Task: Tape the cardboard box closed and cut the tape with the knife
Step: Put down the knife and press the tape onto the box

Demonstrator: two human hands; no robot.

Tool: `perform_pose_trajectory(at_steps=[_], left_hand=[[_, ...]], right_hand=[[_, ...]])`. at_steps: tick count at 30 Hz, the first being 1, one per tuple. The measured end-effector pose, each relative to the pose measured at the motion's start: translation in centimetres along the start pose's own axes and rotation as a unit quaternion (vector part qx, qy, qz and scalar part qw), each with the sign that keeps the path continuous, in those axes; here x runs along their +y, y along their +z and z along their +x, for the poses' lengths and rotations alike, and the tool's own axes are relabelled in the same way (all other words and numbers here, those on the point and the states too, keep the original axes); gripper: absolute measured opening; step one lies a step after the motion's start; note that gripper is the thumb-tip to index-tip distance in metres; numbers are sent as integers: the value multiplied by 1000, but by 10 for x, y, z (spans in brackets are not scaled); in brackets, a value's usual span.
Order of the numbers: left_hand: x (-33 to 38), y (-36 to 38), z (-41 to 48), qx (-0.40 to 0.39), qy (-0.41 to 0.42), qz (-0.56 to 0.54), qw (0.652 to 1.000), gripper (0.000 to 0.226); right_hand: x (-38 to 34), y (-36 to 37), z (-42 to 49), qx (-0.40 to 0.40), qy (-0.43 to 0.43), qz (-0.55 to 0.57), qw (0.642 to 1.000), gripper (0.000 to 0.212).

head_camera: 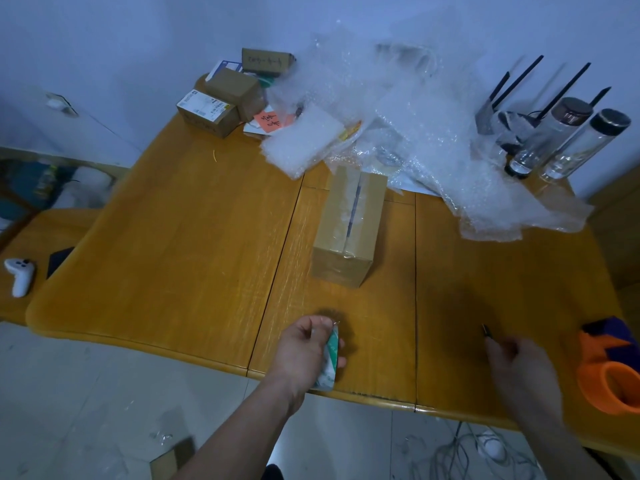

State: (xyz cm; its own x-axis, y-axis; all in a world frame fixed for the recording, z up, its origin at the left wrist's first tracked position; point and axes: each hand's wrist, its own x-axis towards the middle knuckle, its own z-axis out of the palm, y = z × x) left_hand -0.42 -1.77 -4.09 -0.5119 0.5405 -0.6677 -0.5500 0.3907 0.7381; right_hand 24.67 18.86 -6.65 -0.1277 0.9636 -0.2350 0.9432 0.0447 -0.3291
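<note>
Head view: a taped cardboard box (349, 226) stands at the frame's centre on the wooden table (173, 237).

At lower centre the left hand (308, 355) grasps a roll of tape (329, 358) at the table's near edge. At lower right the blurred right hand (523, 368) is closed around a thin dark tool, probably the knife (487, 330). An orange tape dispenser (609, 368) sits at the right edge; bubble wrap (415, 116) lies behind the box.

Box sealed, tape roll and knife down near the table edge

The cardboard box (349, 226) sits mid-table, flaps shut, clear tape along its seam. Near left, the tape roll (329, 358) stands on edge; near right, the dark knife (487, 330), blurred.
</note>
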Motion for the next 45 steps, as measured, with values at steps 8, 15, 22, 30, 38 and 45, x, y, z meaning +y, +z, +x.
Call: perform_pose_trajectory(at_steps=[8,15,22,30,38,45], left_hand=[[3,0,3,-9,-7,1,1000,25],[6,0,6,-16,-11,-16,1000,22],[4,-1,4,-18,-8,-23,1000,23],[1,-2,4,-14,-3,-17,1000,24],[0,-2,3,-19,-3,-33,999,24],[0,-2,0,-20,-3,-25,999,23]], right_hand=[[-196,-4,4,96,-452,-9,887,53],[-227,33,23,37,-539,-134,831,60],[-223,47,22,77,-543,-126,826,67],[-225,51,14,120,-528,-192,819,91],[-225,52,9,110,-543,-307,774,96],[-224,45,5,82,-544,-300,779,104]])
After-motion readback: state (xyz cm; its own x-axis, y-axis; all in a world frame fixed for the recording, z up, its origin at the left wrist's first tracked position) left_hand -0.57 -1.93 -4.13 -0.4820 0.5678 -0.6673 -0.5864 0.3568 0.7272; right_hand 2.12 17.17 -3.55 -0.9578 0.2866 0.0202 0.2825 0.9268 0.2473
